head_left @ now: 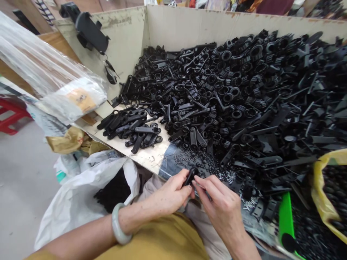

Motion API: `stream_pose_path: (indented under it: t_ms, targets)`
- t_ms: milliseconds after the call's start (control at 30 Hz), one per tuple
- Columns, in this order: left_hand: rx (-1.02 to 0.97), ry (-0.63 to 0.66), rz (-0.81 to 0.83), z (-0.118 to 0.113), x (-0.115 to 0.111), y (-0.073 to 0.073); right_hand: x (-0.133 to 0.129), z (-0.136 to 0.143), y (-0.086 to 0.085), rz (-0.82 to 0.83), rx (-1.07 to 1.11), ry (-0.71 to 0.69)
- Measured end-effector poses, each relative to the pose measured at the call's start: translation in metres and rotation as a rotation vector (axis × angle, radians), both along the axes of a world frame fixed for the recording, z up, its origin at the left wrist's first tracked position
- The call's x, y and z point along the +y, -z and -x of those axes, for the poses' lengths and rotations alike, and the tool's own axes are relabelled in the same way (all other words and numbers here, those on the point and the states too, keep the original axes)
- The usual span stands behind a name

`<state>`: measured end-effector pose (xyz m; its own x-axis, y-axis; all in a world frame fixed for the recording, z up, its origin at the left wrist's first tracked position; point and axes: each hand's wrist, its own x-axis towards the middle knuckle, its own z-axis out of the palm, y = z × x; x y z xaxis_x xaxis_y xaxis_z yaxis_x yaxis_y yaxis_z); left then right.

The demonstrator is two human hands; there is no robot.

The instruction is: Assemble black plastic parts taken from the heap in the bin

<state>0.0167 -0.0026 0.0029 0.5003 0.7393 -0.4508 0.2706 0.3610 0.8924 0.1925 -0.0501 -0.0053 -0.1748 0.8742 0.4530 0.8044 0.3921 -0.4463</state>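
Note:
My left hand (176, 189) is closed round a black plastic arm with a ringed end (191, 174), held above the table's front edge. At that part's right side, the thumb and fingers of my right hand (217, 196) are pinched together. Whether a small piece sits between those fingertips is hidden. Just beyond my hands lie small black bits (200, 160) and silvery pins (229, 177) on a dark sheet. A small pile of similar black arms (132, 126) rests on the pale board to the left.
A large heap of black plastic parts (217, 83) fills the walled table. White sack (70, 202) with black contents stands lower left. At right are a yellow-rimmed bag (320, 187) and a green piece (286, 216). A clear plastic bag (70, 97) hangs over the left wall.

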Motion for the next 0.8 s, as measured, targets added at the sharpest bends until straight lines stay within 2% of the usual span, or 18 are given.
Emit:
stream_pose_path:
  t_ms: [100, 233, 400, 533, 667, 800]
  targets:
    - [0.104, 0.084, -0.080, 0.001, 0.002, -0.007, -0.003, 0.004, -0.002, -0.034, -0.063, 0.017]
    - [0.202, 0.092, -0.164, 0.003, 0.003, -0.013, -0.007, 0.012, -0.004, -0.070, -0.136, 0.038]
    - [0.192, 0.078, -0.164, 0.008, 0.006, -0.007, -0.015, 0.021, 0.002, -0.098, -0.118, 0.059]
    - [0.214, 0.151, -0.217, 0.013, 0.010, -0.004, -0.019, 0.022, 0.006, -0.040, -0.096, 0.043]
    - [0.235, 0.174, -0.339, 0.016, 0.009, 0.006, -0.020, 0.025, 0.005, -0.009, -0.156, 0.062]
    - [0.188, 0.014, -0.308, 0.017, 0.003, 0.025, -0.017, 0.025, -0.003, 0.058, -0.117, 0.046]
